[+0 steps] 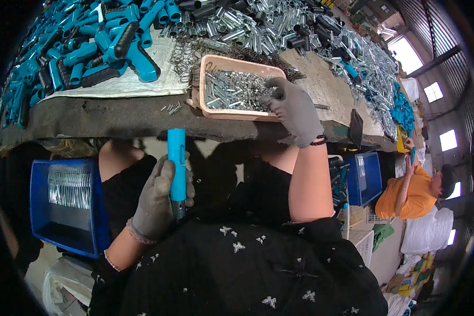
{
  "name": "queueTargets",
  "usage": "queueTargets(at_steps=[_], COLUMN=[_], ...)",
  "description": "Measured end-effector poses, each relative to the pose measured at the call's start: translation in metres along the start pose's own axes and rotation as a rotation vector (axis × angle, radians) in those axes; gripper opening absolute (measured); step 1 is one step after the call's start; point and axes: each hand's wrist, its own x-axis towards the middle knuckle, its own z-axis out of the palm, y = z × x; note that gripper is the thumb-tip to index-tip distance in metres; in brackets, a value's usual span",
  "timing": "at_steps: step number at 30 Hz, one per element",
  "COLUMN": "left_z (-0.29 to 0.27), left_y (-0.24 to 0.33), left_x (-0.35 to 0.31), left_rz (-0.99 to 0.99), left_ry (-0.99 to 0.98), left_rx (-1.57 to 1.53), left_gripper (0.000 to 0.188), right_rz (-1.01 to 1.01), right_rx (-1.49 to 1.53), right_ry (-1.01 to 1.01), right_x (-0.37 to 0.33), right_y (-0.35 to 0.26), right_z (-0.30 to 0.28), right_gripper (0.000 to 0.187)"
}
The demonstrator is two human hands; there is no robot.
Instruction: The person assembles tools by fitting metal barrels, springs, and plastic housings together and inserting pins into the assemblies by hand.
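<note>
My left hand (160,192), in a grey glove, is wrapped around a turquoise tubular plastic housing (178,168). The housing stands roughly upright over my lap, with a slot in its side and a dark metal tip (178,209) at its lower end. At the table's front edge sits a shallow peach-coloured tray (237,114) of small silver metal pins (231,89). My gloved right hand (297,110) reaches over its right side, thumb and forefinger curled together at the pins. Whatever lies between those fingertips is too small to make out.
Turquoise and black pistol-shaped housings (139,60) are heaped at the far left; metal tubes (258,26) pile up behind the tray. Wire springs (184,58) lie beside it. Blue crates (92,231) (364,179) flank me. A person in orange (408,195) works at the right.
</note>
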Motion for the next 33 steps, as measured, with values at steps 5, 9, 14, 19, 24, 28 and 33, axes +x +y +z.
queueTargets(at_steps=[5,9,14,19,24,28,33], left_z=[0.001,-0.002,-0.002,-0.008,-0.007,-0.012,-0.026], left_y=[0.0,0.0,0.004,0.006,0.001,-0.004,-0.011], left_x=[-0.002,-0.004,-0.006,-0.004,0.003,0.002,0.002], left_rz=[-0.038,-0.044,-0.048,-0.09,-0.098,-0.094,-0.181], left_ry=[-0.008,-0.029,0.032,-0.074,-0.083,-0.201,-0.3], left_rx=[0.057,0.055,0.038,-0.065,-0.209,-0.296,-0.469], left_gripper=[0.049,0.048,0.052,0.062,0.063,0.056,0.047], right_rz=[-0.027,-0.066,-0.011,0.089,-0.006,-0.023,-0.003], right_rx=[-0.253,-0.254,0.095,0.618,0.979,0.93,0.99], right_ry=[-0.318,-0.189,-0.059,0.041,-0.21,-0.397,-0.471], right_x=[0.015,0.01,-0.005,-0.044,-0.086,-0.098,-0.11], right_y=[-0.023,-0.009,-0.015,-0.05,-0.081,-0.086,-0.092], right_z=[-0.009,-0.005,-0.017,-0.013,0.022,0.037,0.056], right_gripper=[0.021,0.021,0.021,0.012,0.012,0.014,0.013])
